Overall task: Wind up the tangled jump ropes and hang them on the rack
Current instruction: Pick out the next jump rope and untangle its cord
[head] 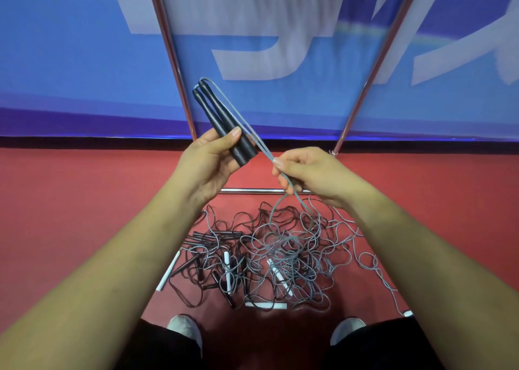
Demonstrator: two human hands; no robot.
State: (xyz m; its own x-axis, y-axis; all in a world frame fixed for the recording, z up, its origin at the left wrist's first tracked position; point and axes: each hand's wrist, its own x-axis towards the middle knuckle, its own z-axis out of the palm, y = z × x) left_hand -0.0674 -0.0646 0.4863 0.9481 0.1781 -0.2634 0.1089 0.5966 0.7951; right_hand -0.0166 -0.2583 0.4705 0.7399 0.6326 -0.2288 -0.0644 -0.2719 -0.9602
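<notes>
Two black handles (222,122) lie side by side in the left hand (207,162) on my head-camera feed. The fingers are wrapped round their lower ends and the thumb is pressed on top. The handles tilt up and to the left, their narrow tips highest.

From those tips a grey cord (265,151) loops over and runs down to the right as a double strand, close beside the handles. The right hand (309,176) pinches that double strand between thumb and forefinger, and its other fingers are curled under it. The two hands are near each other at the same height but do not touch (only the cord joins them). Below the right hand the cord drops in a loose loop into the heap of tangled ropes (280,251) on the red floor (84,201), just ahead of the person's grey shoes (185,327).

That heap mixes thin dark cords on its left with grey ones on its right. Several white handles (265,305) and dark ones are caught in it, and I cannot follow any single rope through the knot.

Behind the hands stands the rack (172,52). Two shiny metal uprights lean apart toward the top, and a low crossbar lies on the floor between them, right behind the heap. A blue banner (70,60) with large pale lettering fills the wall beyond.
</notes>
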